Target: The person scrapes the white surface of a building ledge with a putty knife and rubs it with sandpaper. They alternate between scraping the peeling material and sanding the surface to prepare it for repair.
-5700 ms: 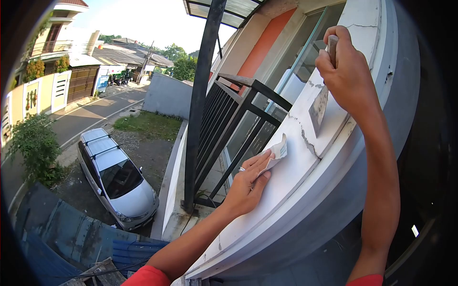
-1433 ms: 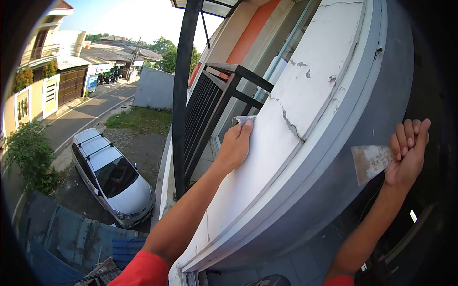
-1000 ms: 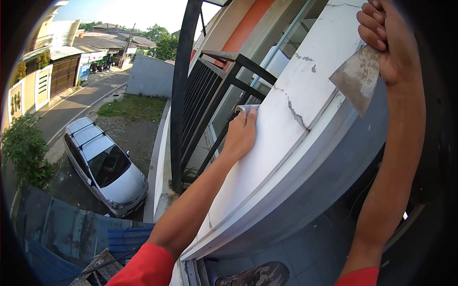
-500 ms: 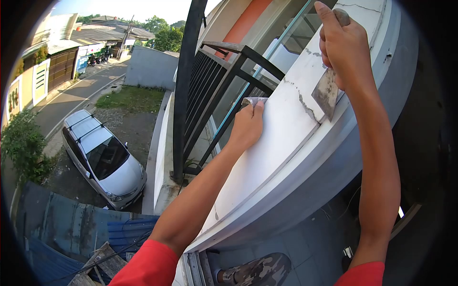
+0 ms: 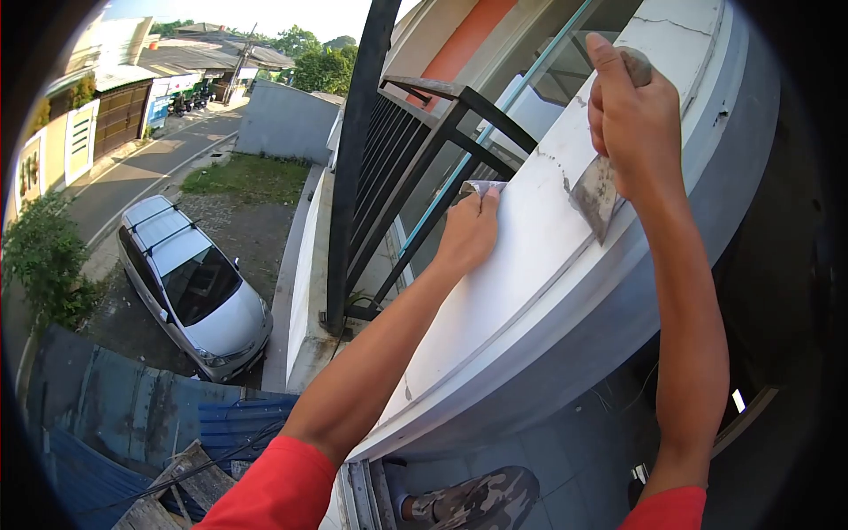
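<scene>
My right hand is wrapped round the handle of a putty knife, whose broad, stained blade rests against the white ledge near its outer edge. Cracks run through the ledge surface beside and above the blade. My left hand lies at the inner edge of the ledge, its fingers closed on a small light-coloured piece, perhaps folded sandpaper; most of it is hidden by the fingers.
A black metal railing stands left of the ledge, with window glass behind it. Far below are a silver car, a road and blue roofing sheets. My camouflage-clad leg shows over grey tiles.
The putty knife has moved slightly down and left along the ledge with my right hand, its blade now covering part of the crack. The whole view has shifted a little.
</scene>
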`<move>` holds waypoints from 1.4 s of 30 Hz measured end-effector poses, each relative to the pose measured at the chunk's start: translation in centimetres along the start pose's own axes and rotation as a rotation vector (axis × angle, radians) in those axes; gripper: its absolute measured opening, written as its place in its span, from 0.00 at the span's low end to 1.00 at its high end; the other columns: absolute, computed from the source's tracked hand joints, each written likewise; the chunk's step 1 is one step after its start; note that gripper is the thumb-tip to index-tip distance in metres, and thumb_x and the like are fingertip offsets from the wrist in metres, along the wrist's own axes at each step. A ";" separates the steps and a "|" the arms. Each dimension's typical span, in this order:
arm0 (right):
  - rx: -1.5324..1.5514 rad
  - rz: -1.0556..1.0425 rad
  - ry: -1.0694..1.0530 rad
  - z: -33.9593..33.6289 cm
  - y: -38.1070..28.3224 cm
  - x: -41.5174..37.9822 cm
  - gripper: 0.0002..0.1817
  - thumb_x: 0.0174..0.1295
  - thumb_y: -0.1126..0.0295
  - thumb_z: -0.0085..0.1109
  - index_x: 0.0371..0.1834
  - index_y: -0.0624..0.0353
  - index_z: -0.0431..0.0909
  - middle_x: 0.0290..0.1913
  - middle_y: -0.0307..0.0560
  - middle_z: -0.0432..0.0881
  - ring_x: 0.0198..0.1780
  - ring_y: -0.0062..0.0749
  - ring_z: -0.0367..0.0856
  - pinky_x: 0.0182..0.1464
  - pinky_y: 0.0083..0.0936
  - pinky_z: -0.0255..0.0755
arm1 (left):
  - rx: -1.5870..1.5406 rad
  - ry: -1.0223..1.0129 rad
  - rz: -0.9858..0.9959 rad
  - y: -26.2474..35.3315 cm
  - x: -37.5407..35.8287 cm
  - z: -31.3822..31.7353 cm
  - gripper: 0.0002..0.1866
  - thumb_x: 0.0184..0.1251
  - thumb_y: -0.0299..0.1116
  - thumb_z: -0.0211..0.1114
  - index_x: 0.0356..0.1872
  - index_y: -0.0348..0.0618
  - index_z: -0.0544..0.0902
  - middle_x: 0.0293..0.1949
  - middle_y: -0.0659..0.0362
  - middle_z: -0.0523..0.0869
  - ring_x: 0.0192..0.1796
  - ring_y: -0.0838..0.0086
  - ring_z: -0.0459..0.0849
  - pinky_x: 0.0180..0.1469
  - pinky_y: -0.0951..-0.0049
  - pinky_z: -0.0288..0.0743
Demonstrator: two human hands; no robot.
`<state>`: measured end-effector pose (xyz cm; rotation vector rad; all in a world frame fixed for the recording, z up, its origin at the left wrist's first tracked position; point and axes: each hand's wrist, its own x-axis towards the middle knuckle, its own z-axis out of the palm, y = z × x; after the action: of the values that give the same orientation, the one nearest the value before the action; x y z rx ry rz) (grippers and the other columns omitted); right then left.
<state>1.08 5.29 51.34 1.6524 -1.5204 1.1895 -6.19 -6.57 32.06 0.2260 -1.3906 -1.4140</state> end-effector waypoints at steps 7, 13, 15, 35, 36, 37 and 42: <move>0.022 0.070 -0.101 1.1 1.0 -2.3 0.27 0.75 0.51 0.60 0.18 0.48 0.65 0.13 0.30 0.61 0.13 0.14 0.56 0.17 0.19 0.53 | -0.045 0.008 -0.014 -0.8 0.2 1.0 0.31 0.82 0.51 0.47 0.39 0.26 0.82 0.40 0.34 0.87 0.45 0.43 0.87 0.54 0.52 0.75; 0.031 -0.003 0.034 -0.4 2.7 1.1 0.25 0.74 0.53 0.62 0.21 0.49 0.66 0.14 0.31 0.63 0.14 0.14 0.56 0.17 0.19 0.55 | -0.024 0.035 0.002 -1.0 0.1 0.8 0.31 0.82 0.51 0.47 0.38 0.26 0.82 0.40 0.35 0.87 0.45 0.45 0.86 0.53 0.52 0.74; 0.062 0.035 -0.024 1.7 2.7 -1.9 0.24 0.75 0.52 0.61 0.22 0.50 0.66 0.15 0.31 0.63 0.14 0.14 0.57 0.17 0.19 0.55 | -0.050 0.005 -0.004 -1.0 0.7 1.0 0.31 0.82 0.51 0.47 0.38 0.26 0.82 0.39 0.36 0.87 0.44 0.47 0.86 0.53 0.53 0.74; -0.495 0.117 0.305 -10.9 7.4 -6.8 0.35 0.63 0.35 0.68 0.50 0.59 0.78 0.19 0.33 0.68 0.23 0.20 0.69 0.29 0.25 0.68 | 0.004 -0.129 0.170 5.2 -2.7 0.8 0.21 0.86 0.43 0.50 0.52 0.32 0.81 0.30 0.63 0.76 0.36 0.82 0.70 0.44 0.73 0.69; -0.508 0.113 0.322 -10.9 7.5 -6.5 0.36 0.62 0.34 0.68 0.51 0.59 0.78 0.19 0.33 0.68 0.23 0.21 0.69 0.29 0.26 0.69 | -0.001 -0.138 0.198 5.4 -2.8 0.9 0.21 0.86 0.43 0.50 0.52 0.32 0.81 0.29 0.64 0.74 0.35 0.82 0.69 0.43 0.74 0.68; -0.520 0.062 0.321 -10.8 8.3 -6.1 0.35 0.65 0.34 0.65 0.53 0.58 0.76 0.17 0.33 0.67 0.22 0.22 0.69 0.29 0.26 0.68 | -0.004 -0.146 0.227 5.7 -2.9 0.9 0.21 0.86 0.43 0.50 0.52 0.32 0.81 0.28 0.65 0.73 0.35 0.83 0.67 0.41 0.74 0.66; -0.379 -0.082 0.437 -9.2 10.2 -5.2 0.31 0.71 0.37 0.58 0.49 0.58 0.75 0.17 0.35 0.68 0.22 0.24 0.73 0.30 0.27 0.70 | 0.084 -0.200 0.560 7.2 -4.9 1.1 0.19 0.83 0.35 0.51 0.61 0.29 0.78 0.55 0.37 0.85 0.51 0.51 0.87 0.56 0.63 0.77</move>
<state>-10.53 13.92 49.18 1.1086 -1.2884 1.0531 -1.24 -0.26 35.61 -0.2454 -1.5255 -0.9291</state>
